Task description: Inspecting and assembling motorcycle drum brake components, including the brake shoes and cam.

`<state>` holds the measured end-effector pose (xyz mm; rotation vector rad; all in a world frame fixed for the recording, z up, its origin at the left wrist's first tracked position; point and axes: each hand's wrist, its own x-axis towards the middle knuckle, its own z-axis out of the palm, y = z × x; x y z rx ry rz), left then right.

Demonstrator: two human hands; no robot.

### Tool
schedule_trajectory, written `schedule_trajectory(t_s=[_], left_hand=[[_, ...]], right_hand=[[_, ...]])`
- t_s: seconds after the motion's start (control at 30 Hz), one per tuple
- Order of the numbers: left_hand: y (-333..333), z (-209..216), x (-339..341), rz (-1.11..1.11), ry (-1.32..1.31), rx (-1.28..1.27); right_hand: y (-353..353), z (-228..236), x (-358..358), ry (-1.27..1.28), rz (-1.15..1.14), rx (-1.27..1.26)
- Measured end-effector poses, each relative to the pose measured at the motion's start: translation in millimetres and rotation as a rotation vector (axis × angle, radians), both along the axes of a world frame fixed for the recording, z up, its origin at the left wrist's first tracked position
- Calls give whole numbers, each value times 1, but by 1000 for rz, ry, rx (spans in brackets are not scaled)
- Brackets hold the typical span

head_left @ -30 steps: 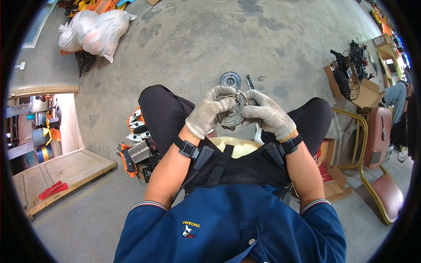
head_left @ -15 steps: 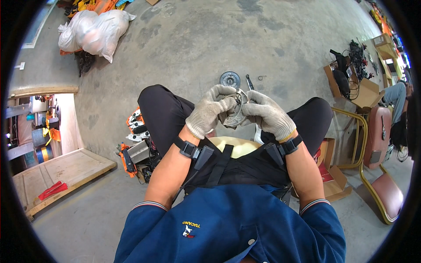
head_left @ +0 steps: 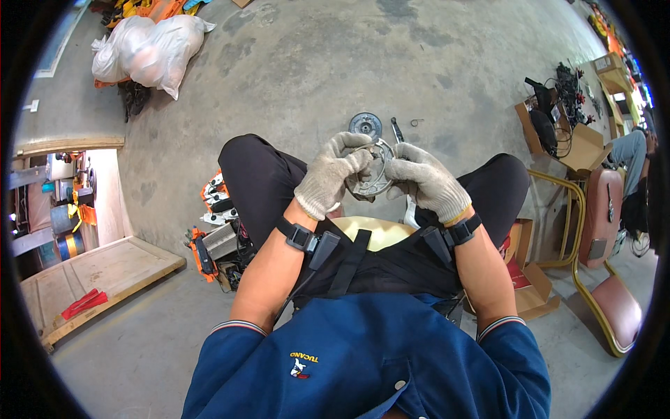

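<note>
On the concrete floor several pieces lie loose, so I judge my work unfinished; exactly how much is done I can't tell. My forearms reach forward and angle inward between my knees. My left hand grips the left side of the metal part; my right hand, facing it, meets the right edge with bent fingers, any pinch hidden. Beyond lie a disc, a bar and a tiny spring.
</note>
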<state>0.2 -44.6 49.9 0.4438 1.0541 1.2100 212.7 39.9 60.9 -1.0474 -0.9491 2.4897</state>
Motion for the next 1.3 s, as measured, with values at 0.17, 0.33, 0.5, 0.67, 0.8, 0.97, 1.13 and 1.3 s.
schedule_trajectory(t_s=[0.17, 0.33, 0.5, 0.67, 0.8, 0.97, 1.13, 1.3], left_hand=[[-1, -2, -1, 10, 4, -24], [-1, 3, -1, -24, 64, -50], [-1, 4, 0, -60, 76, -12], [-1, -2, 0, -70, 16, 14], [-1, 0, 0, -54, -56, 27], [-1, -3, -1, -67, -10, 39], [0, 0, 0, -57, 21, 57], [0, 0, 1, -64, 27, 14]], right_hand=[[4, -1, 5, 9, -24, 48], [10, 8, 14, 19, -98, 179], [13, 10, 14, -63, -23, 367], [11, 4, 12, -9, -33, 99], [-2, 3, 2, 4, 0, 70], [-3, -3, 2, -44, 34, 138], [-3, -12, 3, -78, 57, 245], [-10, -3, -3, -29, 16, 140]])
